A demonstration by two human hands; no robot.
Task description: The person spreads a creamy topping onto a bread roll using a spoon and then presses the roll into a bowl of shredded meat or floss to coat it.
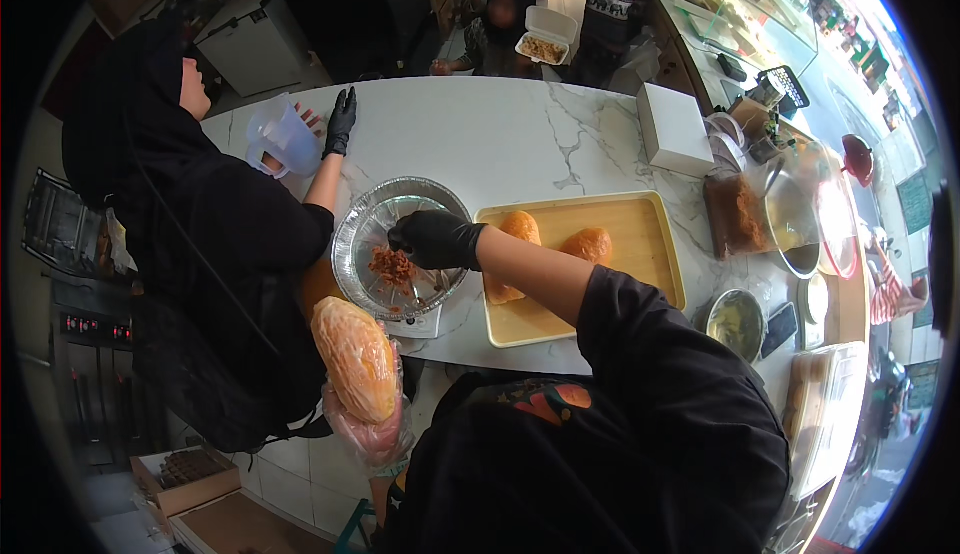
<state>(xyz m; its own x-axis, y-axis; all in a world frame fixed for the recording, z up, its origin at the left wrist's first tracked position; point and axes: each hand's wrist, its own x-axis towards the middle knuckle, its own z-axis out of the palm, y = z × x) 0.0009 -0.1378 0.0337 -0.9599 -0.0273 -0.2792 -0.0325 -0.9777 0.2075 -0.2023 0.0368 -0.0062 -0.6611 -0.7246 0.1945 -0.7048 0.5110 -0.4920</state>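
My left hand [370, 424], in a clear plastic glove, holds a bread roll [355, 359] with a wrinkled, glossy surface at the lower middle. My right hand [430, 242], in a black glove, reaches into a round foil pan [440, 199] with its fingers closed over reddish-brown shredded food [390, 272]; whatever is between the fingertips is hidden. The pan rests on a white scale [420, 326]. Just right of it, a yellow tray [640, 294] bears bread rolls [587, 244], partly behind my right forearm.
A co-worker [190, 204] in black stands left, beside a translucent jug [280, 139]. Another person holds a food box [542, 49] across the marble counter [550, 144]. At right are a white box [676, 126], a bag of brown food [740, 214], a steel bowl [733, 324] and a phone [780, 330].
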